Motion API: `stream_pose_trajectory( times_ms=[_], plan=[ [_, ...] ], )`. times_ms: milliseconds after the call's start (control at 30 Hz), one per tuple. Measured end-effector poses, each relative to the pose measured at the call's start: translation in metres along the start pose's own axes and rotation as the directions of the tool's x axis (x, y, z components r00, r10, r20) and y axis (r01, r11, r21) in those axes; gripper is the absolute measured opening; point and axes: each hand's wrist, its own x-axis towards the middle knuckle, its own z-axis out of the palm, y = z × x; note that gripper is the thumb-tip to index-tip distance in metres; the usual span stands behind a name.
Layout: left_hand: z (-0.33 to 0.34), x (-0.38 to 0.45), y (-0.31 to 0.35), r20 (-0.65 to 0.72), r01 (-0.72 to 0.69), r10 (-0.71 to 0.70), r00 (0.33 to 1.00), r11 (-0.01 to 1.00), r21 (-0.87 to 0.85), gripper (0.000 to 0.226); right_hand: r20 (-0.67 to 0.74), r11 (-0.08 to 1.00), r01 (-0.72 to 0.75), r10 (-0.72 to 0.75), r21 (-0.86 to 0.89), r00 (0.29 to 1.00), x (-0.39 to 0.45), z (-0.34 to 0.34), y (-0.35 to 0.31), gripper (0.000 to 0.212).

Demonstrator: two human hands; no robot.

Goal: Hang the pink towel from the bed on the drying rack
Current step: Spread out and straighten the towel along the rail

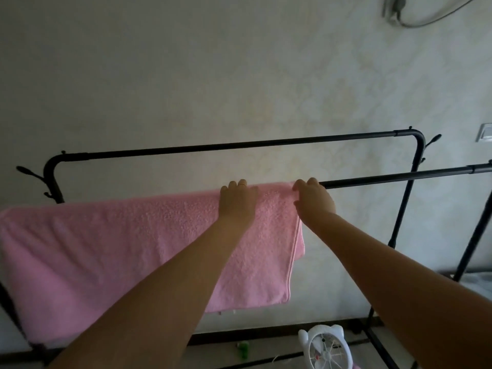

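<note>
Pressing flat, the left hand (237, 201) and pinching right hand (314, 198) hold the pink towel (106, 249) on the rack (399, 177) above a white fan (327, 347).

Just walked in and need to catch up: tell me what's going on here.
A person is hanging a pink towel on a black drying rack. The towel is already draped over the rack's nearer bar and hangs down the near side. The left hand lies flat on the towel at the bar, and the right hand has its fingers on the towel's right top corner. The farther, higher bar is bare. A small white fan stands on the floor below.
</note>
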Motion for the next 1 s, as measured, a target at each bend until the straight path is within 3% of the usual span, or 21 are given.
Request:
stream_pose_trajectory(
  times_ms=[300, 500, 667, 833, 1000],
  plan=[
    [0.015, 0.025, 0.058, -0.091, -0.177, 0.171, 0.981, 0.982, -0.064, 0.021, 0.018, 0.919, -0.181, 0.186, 0.350, 0.982, 0.018, 0.008, 0.018, 0.018],
    [0.025, 0.035, 0.068, -0.137, -0.107, 0.100, 0.986, 0.993, -0.042, 0.030, 0.033, 0.827, -0.157, 0.166, 0.540, 0.986, 0.031, 0.000, 0.010, 0.024],
    [0.030, 0.044, 0.058, -0.150, 0.072, -0.092, 0.984, 0.989, -0.131, 0.014, -0.018, 0.802, -0.031, 0.051, 0.596, 0.999, 0.036, -0.002, -0.005, 0.025],
    [0.027, 0.051, 0.044, -0.160, 0.081, -0.127, 0.979, 0.961, -0.263, 0.011, -0.066, 0.834, -0.026, 0.075, 0.550, 0.995, 0.040, 0.007, -0.012, 0.010],
    [0.019, 0.056, 0.010, -0.147, 0.111, -0.164, 0.975, 0.942, -0.318, 0.004, -0.026, 0.894, 0.094, -0.092, 0.438, 0.995, 0.040, 0.018, -0.028, 0.014]
  ],
)
